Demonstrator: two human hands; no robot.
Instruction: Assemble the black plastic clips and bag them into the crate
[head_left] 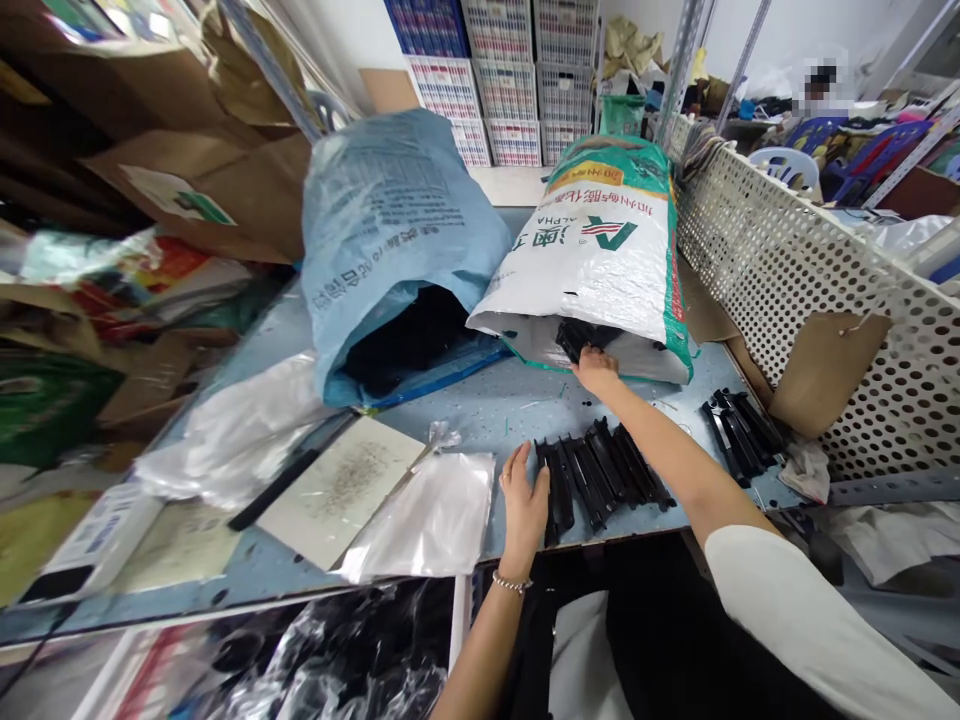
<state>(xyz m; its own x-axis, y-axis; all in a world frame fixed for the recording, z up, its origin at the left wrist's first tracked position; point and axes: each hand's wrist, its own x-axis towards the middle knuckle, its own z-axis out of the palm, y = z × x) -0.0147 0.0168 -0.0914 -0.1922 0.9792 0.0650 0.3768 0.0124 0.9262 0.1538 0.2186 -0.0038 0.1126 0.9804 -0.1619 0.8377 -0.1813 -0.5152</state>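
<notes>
At the mouth of the white and green woven sack (581, 265), my right hand (598, 370) is closed on a black plastic part (574, 338); its fingertips are partly hidden. My left hand (523, 500) rests at the left end of a row of black plastic strips (596, 470), its fingers apart, the thumb beside the nearest strip. These long, channel-shaped strips lie side by side near the table's front edge. A smaller group of similar black strips (741, 432) lies farther right. Left of my left hand are clear plastic bags (424, 520).
A blue sack (390, 210) gapes open with dark contents inside. A speckled white board (341, 490) and crumpled clear plastic (240, 440) lie on the blue table (480, 405). To the right stands a perforated cream panel (832, 280); stacked crates (517, 90) fill the back.
</notes>
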